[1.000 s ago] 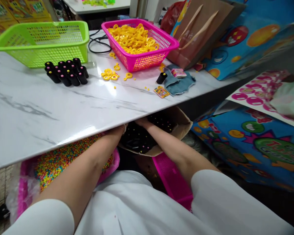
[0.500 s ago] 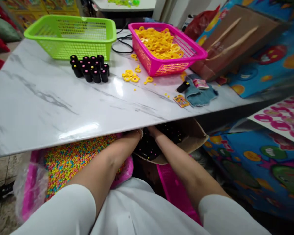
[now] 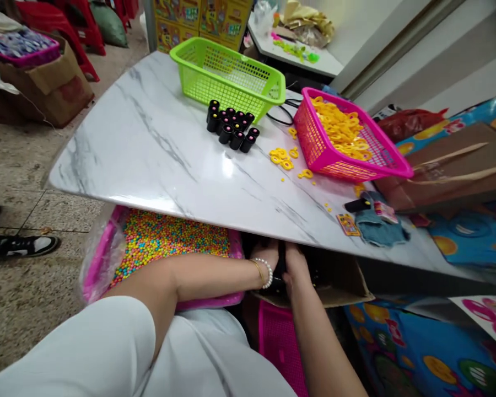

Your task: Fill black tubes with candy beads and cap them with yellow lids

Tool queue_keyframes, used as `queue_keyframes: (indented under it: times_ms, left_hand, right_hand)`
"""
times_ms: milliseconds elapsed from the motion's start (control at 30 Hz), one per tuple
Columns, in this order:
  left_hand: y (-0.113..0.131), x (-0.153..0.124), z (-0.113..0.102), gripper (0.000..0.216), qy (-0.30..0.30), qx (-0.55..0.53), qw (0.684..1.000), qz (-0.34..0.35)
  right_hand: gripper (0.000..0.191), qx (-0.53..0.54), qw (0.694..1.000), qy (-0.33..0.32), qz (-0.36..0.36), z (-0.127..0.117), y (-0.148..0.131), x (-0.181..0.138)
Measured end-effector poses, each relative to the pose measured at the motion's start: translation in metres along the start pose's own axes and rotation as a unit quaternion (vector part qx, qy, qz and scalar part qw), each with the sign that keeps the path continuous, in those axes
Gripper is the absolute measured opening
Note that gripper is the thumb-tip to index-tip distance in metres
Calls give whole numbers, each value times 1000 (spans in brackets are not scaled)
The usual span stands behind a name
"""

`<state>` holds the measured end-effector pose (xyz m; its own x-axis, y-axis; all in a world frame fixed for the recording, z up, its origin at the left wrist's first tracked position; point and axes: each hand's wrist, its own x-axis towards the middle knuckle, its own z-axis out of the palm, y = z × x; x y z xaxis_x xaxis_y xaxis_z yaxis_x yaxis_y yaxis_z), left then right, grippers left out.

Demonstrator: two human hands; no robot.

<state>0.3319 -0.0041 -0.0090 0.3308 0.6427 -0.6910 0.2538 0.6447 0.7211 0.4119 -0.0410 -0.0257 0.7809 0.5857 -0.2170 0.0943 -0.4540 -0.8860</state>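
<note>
My left hand point(image 3: 269, 253), with a pearl bracelet point(image 3: 268, 272) at its wrist, reaches under the table edge into a cardboard box point(image 3: 355, 284). Close beside it, my right hand point(image 3: 296, 266) is in the same box. Dark shapes show between the two hands; whether either grips one is hidden by shadow and the tabletop. Black pieces with small coloured dots lie in the box. Up on the table stands a cluster of small black cylinders point(image 3: 231, 128), with pink or yellow dots on top.
On the marble-patterned table point(image 3: 149, 165) are a green basket point(image 3: 227, 74), a pink basket point(image 3: 351, 138) of yellow ring pieces, and denim cloth point(image 3: 380, 229). Below sit a tub of colourful beads point(image 3: 173, 234) and a pink crate point(image 3: 279, 342). A person's shoe point(image 3: 25, 245) shows at left.
The view has swung left, so the table things sit farther right and lower. My hands have drawn closer together and nearer the box's front, showing more than before.
</note>
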Motion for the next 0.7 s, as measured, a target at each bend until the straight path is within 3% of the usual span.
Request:
queue_keyframes:
  times_ms: [167,367,533,700]
  left_hand:
    - [-15,-49,-22,53,15,-50,998,-27]
    - [-22,-92,-47,60,49,-111,993,-10]
    - [-28,-108,-74,52,86,-200,971,99]
    - [-28,-114,-139,39,154,-199,945,209]
  right_hand:
    - [53,46,996,-15,69,-2,-25,-52]
    - [56,34,997,-41,55,8,-54,-99]
    - [58,25,996,-83,-21,18,-76,-127]
    - [59,59,977,-178,-105,72,-91,-157]
